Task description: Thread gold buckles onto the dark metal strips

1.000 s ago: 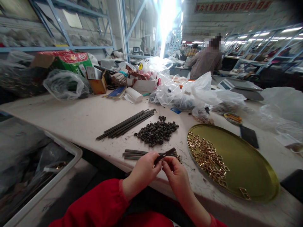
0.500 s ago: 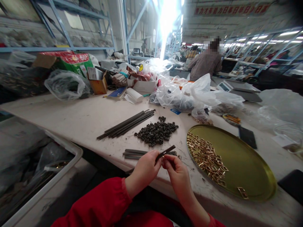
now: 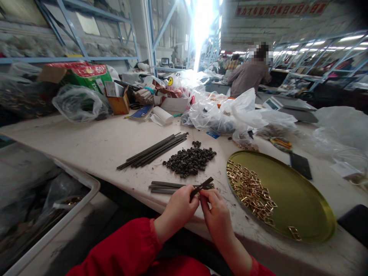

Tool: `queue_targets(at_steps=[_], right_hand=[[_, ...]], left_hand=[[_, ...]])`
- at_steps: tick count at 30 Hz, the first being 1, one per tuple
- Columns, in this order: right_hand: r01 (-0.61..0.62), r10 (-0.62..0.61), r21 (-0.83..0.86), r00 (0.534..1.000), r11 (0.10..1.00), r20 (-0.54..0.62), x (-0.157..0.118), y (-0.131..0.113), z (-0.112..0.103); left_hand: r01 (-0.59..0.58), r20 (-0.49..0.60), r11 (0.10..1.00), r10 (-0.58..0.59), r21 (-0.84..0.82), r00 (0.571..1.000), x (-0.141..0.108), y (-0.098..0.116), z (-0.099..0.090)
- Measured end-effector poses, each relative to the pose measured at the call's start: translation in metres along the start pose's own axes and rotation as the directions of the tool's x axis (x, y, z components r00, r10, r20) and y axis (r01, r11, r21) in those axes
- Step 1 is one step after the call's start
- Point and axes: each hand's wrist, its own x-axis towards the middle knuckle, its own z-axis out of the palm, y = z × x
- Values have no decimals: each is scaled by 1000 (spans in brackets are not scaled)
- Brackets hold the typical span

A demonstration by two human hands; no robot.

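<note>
The left hand (image 3: 181,203) is gripping a dark strip (image 3: 206,183) above the near side of the table (image 3: 94,142), left of the tray (image 3: 299,191). The right hand (image 3: 217,212) is curling its fingers just beside it, their hold being hidden.

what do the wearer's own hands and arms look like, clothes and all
Both the left hand and right hand are bare, with no gloves visible. The left sleeve is bright red, with a gathered cuff at the wrist. The right sleeve, also red, ends farther up the forearm; only its edge shows.
</note>
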Motion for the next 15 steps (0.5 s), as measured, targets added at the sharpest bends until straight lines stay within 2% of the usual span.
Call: queue_targets(at_steps=[4,7,9,12,15], right_hand=[[-199,200,208,980,958,19,1,1,1],[-372,357,449,926,813,122,3,1,2],[-430,411,554,896,713,167,5,-1,3],[-491,476,616,855,616,206,6,-5,2],[-544,492,611,827,575,274,6,-7,0]], left_hand=[[-21,7,998,22,-64,1000,0,-3,-2],[-15,0,989,15,-147,1000,1,-3,-5],[6,-4,982,-7,-188,1000,2,-3,-5],[46,2,958,-47,-283,999,3,-4,-5],[58,18,935,-55,-351,998,4,-8,-6]])
